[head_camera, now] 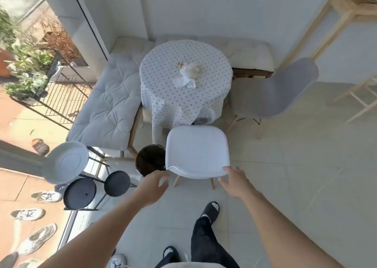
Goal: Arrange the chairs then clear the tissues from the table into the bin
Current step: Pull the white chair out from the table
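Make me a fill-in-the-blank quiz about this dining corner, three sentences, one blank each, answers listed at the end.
1. The crumpled tissues lie on the round table, which is covered by a ____ cloth.
2. The left hand and right hand reach for the back of the ____ chair.
3. The dark bin stands on the floor to the ____ of that chair.

Answers: dotted; white; left

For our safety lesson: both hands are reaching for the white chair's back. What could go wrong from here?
1. The dark round bin stands touching the white plastic chair; shifting the chair may tip it.
2. The dotted tablecloth hangs beside the chair's front; pushing in could snag it and drag the crumpled white tissues off.
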The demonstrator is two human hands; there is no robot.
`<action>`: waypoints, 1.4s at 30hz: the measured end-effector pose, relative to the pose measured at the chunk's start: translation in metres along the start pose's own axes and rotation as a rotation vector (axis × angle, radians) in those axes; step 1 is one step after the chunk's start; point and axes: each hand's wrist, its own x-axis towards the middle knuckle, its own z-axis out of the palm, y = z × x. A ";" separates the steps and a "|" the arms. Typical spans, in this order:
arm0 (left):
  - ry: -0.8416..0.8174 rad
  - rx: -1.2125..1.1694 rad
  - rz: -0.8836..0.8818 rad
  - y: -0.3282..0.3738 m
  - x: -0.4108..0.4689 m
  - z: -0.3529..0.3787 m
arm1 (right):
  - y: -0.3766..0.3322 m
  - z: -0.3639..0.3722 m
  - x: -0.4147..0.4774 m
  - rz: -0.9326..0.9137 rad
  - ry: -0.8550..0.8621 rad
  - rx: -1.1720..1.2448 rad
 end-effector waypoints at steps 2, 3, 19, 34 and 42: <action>-0.016 -0.008 -0.011 0.010 0.021 0.014 | 0.007 0.002 0.019 0.008 -0.006 0.014; -0.022 -0.005 -0.022 0.015 0.029 0.022 | 0.010 0.006 0.029 0.004 -0.022 -0.003; -0.251 0.168 -0.176 0.055 0.149 0.085 | 0.039 -0.018 0.125 -0.180 -0.275 -0.336; -0.183 0.129 -0.242 0.041 0.263 0.016 | -0.014 -0.080 0.220 -0.176 -0.256 -0.288; -0.191 0.153 -0.210 0.033 0.318 -0.024 | -0.047 -0.107 0.267 -0.139 -0.252 -0.268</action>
